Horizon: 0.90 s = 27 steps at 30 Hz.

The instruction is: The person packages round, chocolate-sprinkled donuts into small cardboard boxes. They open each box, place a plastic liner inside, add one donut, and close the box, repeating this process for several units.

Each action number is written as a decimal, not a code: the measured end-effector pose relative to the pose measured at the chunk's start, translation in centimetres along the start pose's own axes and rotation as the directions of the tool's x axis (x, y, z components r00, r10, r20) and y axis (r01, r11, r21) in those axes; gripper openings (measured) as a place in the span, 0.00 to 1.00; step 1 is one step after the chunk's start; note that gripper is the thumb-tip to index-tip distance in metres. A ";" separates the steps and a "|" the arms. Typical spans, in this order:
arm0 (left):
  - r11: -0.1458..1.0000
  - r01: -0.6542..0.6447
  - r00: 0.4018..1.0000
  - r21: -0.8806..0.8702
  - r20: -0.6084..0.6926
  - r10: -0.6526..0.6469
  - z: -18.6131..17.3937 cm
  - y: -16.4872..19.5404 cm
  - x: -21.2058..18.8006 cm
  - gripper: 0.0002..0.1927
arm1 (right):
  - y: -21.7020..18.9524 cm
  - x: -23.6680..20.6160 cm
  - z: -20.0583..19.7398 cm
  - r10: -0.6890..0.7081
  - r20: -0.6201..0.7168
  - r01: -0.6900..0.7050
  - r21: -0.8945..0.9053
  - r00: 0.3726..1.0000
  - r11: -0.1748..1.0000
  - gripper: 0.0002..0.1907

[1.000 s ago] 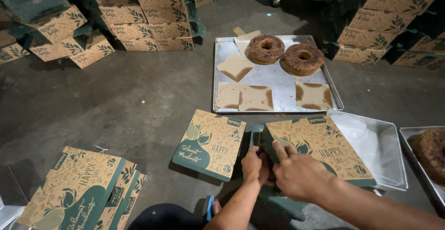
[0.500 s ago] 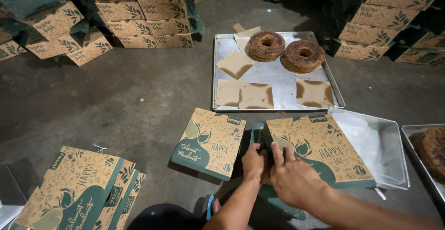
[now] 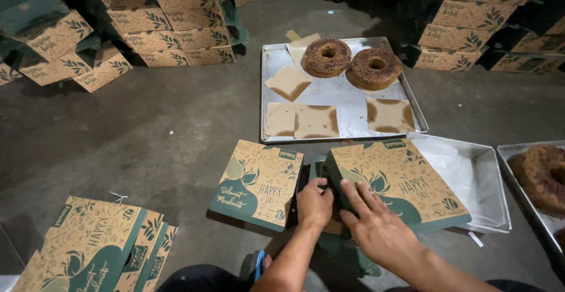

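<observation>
Stacks of closed printed boxes [image 3: 176, 27] fill the upper left and upper right of the frame, so much of the boxing looks done. At upper centre a metal tray [image 3: 347, 118] on the concrete floor still carries two ring cakes [image 3: 352, 63] beside four bare paper squares (cakes already lifted off, I judge). A flat pile of unfolded boxes [image 3: 88, 251] waits at lower left. Low in the middle lie a shut box [image 3: 259, 180] and the box in hand [image 3: 397, 180]. The right hand [image 3: 376, 230] presses spread fingers on its near corner; the left hand [image 3: 313, 205] curls at its edge, grip unclear.
</observation>
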<state>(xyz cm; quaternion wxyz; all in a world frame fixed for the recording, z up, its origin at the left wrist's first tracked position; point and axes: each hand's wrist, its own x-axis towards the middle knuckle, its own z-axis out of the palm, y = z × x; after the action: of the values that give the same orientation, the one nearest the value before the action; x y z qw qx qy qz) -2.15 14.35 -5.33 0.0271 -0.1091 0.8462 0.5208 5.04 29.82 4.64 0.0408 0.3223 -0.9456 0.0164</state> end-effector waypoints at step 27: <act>0.971 0.041 0.998 0.237 -0.055 -0.028 -3.6 -1.1 2.9 0.20 | 4.8 -0.4 1.5 0.406 -0.348 -0.233 0.444 0.845 0.865 0.22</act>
<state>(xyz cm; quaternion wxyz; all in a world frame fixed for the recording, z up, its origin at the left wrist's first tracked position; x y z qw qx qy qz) -4.50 10.23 -5.06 0.0272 -0.1331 0.9009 0.4122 2.32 33.79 3.07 0.1809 0.1467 -0.9316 0.2791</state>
